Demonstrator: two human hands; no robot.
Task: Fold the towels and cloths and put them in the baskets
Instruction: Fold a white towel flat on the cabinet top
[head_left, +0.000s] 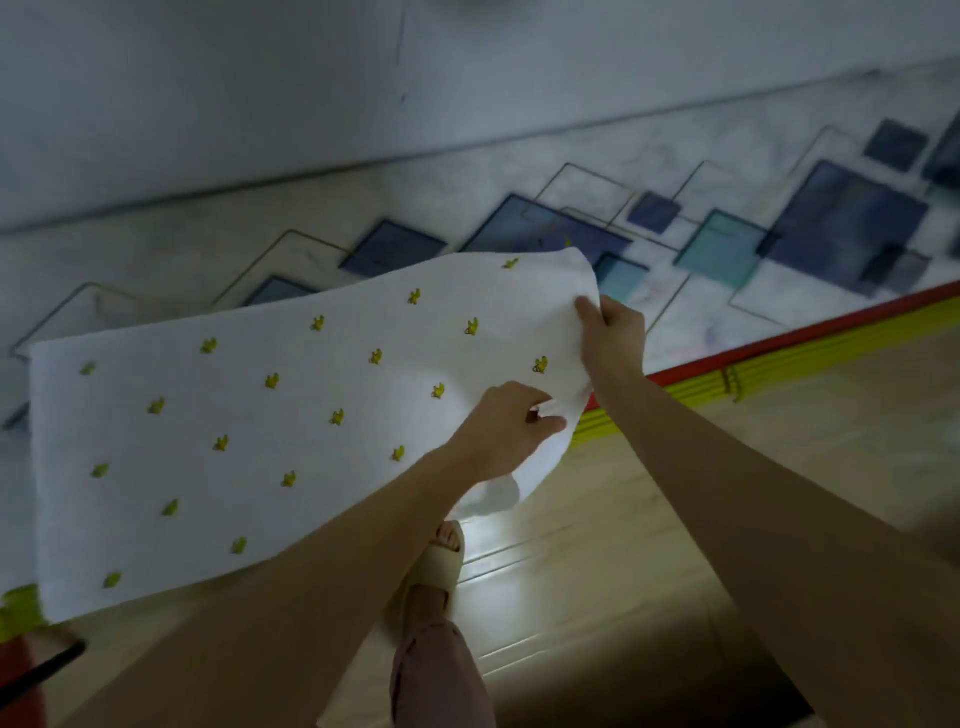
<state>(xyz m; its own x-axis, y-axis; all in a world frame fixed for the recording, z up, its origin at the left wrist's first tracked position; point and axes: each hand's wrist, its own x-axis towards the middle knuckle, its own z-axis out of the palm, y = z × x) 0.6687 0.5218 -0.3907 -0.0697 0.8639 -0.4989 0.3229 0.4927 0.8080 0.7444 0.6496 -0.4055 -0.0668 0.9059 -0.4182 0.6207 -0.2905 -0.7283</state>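
A white towel (270, 415) dotted with small yellow bee motifs lies spread across a surface, its right end lifted off it. My left hand (506, 426) pinches the towel's near right corner. My right hand (613, 338) grips the far right corner, thumb on top of the cloth. Both arms reach in from the lower right. No basket is in view.
The towel rests on a surface covered with a marble-look sheet (701, 208) printed with blue and teal squares, edged in red and yellow (779, 353). A plain wall (363, 78) runs behind it. Below are a wooden floor (623, 519) and my sandalled foot (441, 561).
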